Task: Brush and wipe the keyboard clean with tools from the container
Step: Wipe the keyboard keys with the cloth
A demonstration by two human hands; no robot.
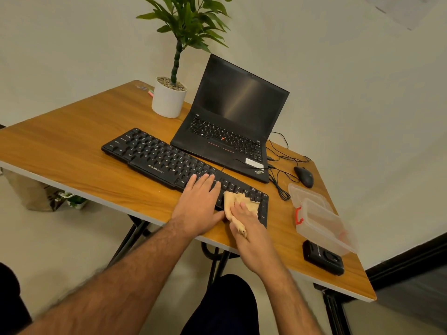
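A black keyboard [154, 155] lies across the wooden desk [67, 151]. My left hand [199, 204] rests flat on its right part, fingers straight over the keys. My right hand [249, 228] presses a tan cloth [238, 199] onto the keyboard's right end; a fold of the cloth passes under my palm and its tail sticks out by my thumb. A clear plastic container [321, 221] with a red latch sits to the right, its lid leaning behind it.
An open black laptop [229, 126] stands behind the keyboard. A white potted plant [169, 100] is at the back. A black mouse [304, 176] and cables lie at the right. A small black device [323, 258] sits near the front right edge.
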